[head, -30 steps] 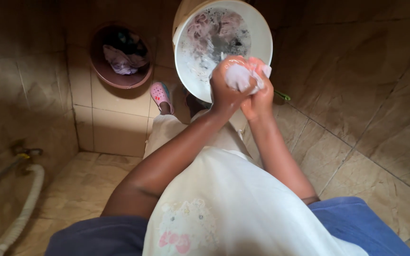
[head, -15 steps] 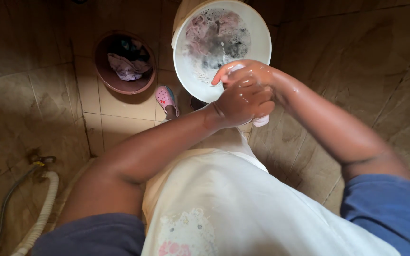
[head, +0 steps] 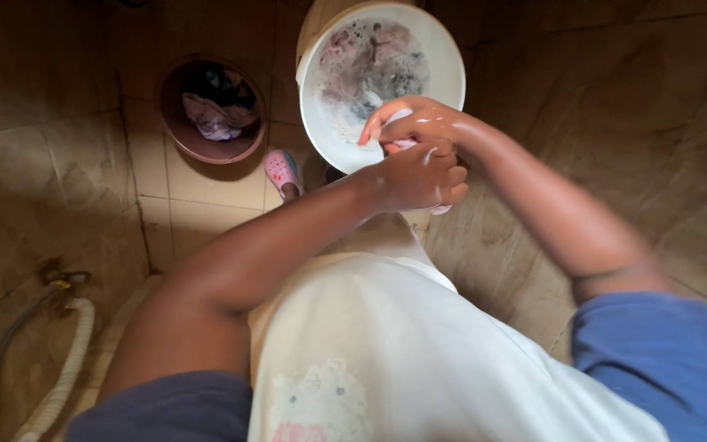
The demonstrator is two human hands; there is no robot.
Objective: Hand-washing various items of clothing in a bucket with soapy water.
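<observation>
Wet left hand [head: 415,176] and right hand [head: 411,123] clench a soapy pale cloth [head: 403,144] at the round white basin's [head: 452,65] five o'clock rim.

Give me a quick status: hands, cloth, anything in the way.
Left hand and right hand both clenched on wet pale cloth. Held above white basin of soapy laundry. Nothing in the way.
</observation>
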